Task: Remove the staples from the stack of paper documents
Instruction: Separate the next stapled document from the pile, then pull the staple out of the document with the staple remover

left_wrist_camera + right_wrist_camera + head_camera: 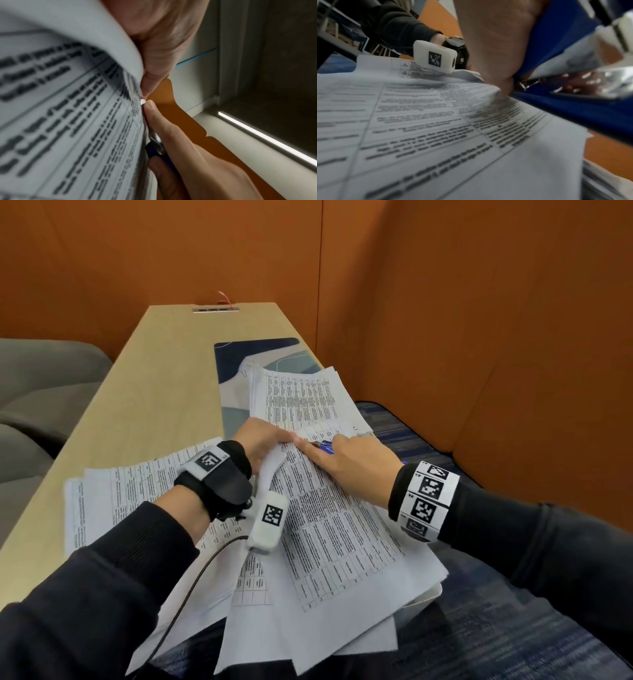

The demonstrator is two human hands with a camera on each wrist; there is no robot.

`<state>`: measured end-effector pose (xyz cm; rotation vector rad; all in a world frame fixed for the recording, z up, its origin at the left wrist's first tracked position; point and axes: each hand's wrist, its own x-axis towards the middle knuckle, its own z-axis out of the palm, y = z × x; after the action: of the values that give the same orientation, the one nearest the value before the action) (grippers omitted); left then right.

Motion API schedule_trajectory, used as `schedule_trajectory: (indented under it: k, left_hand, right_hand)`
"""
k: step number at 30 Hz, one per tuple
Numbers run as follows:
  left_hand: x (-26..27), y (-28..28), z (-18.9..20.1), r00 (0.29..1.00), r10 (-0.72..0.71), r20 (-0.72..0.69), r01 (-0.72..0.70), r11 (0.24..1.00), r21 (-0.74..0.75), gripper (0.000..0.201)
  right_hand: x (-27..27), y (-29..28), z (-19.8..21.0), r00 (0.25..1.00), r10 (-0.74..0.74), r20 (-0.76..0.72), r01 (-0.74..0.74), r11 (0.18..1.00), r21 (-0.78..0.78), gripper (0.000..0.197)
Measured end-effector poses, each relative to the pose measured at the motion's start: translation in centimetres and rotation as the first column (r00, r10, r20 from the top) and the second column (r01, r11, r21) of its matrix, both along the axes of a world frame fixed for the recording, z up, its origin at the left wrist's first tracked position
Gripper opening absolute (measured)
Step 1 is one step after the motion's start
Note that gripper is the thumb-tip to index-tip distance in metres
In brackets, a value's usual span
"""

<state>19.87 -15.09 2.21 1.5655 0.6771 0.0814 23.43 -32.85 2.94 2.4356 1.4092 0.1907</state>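
A stapled printed document [325, 525] lies slanted over the table's near right edge. My left hand [263, 440] pinches its lifted top pages at the far corner, and the curled sheet [68, 108] fills the left wrist view. My right hand [342, 460] grips a blue staple remover [327, 446] with its index finger stretched along the paper to that corner. The remover's metal tip [530, 82] sits at the page edge [436, 128]. I cannot make out the staple itself. More printed sheets lie at the left [137, 491] and in a far pile [298, 395].
The papers lie on a narrow wooden table [154, 388] with a blue patterned mat [239, 354]. Orange walls close the back and right. A grey seat [34, 392] is on the left. A white box [421, 601] shows under the near papers. A black cable [191, 580] runs from my left wrist.
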Motion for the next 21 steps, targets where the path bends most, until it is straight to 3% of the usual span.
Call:
schedule_trajectory:
  k: [5, 6, 8, 10, 11, 13, 14, 15, 18, 20, 21]
  left_hand:
    - [0.9, -0.4, 1.0, 0.998, -0.050, 0.042, 0.049, 0.998, 0.044, 0.019]
    - [1.0, -0.5, 1.2, 0.995, -0.067, 0.077, 0.063, 0.997, 0.052, 0.020]
    - [1.2, -0.7, 1.4, 0.983, -0.100, 0.154, 0.091, 0.994, 0.065, 0.020]
    - [1.2, -0.9, 1.4, 0.976, -0.115, 0.186, 0.103, 0.992, 0.072, 0.021]
    - [1.2, -1.0, 1.3, 0.975, -0.124, 0.185, 0.114, 0.991, 0.063, 0.021]
    - [1.2, -1.1, 1.1, 0.971, -0.156, 0.178, 0.153, 0.988, 0.032, 0.015]
    - [1.2, -1.1, 1.0, 0.970, -0.177, 0.169, 0.174, 0.984, 0.032, 0.009]
    - [1.3, -1.0, 1.0, 0.971, -0.187, 0.151, 0.182, 0.982, 0.045, 0.004]
    - [1.9, 0.2, 0.9, 0.984, -0.120, 0.133, 0.097, 0.982, 0.162, 0.004]
    - [2.2, 1.6, 0.9, 0.987, -0.106, 0.119, 0.079, 0.973, 0.217, 0.027]
    - [2.1, 2.5, 0.8, 0.990, -0.116, 0.078, 0.098, 0.974, 0.207, 0.053]
  right_hand:
    - [1.9, -0.8, 0.0, 0.996, 0.011, 0.083, -0.014, 0.999, 0.031, 0.069]
    - [2.4, -1.0, 0.0, 0.999, -0.004, 0.046, 0.001, 0.998, 0.062, 0.067]
    - [3.2, -1.5, 0.2, 0.964, -0.002, -0.267, 0.068, 0.969, 0.237, 0.057]
    - [3.8, -1.9, 0.1, 0.780, 0.113, -0.616, 0.192, 0.893, 0.407, 0.050]
    - [3.9, -2.2, 0.0, 0.641, 0.183, -0.746, 0.282, 0.847, 0.450, 0.047]
    - [4.2, -2.6, -0.3, 0.320, 0.301, -0.898, 0.494, 0.756, 0.429, 0.039]
    - [4.5, -2.7, -0.6, 0.237, 0.325, -0.916, 0.545, 0.735, 0.402, 0.035]
    - [4.8, -2.7, -0.7, 0.225, 0.325, -0.919, 0.570, 0.721, 0.395, 0.036]
    - [7.0, -3.8, -1.0, 0.346, 0.288, -0.893, 0.636, 0.627, 0.449, 0.044]
    - [9.0, -5.7, -0.9, 0.365, 0.252, -0.896, 0.727, 0.524, 0.444, 0.046]
    - [9.9, -7.2, -0.8, 0.331, 0.238, -0.913, 0.788, 0.463, 0.407, 0.044]
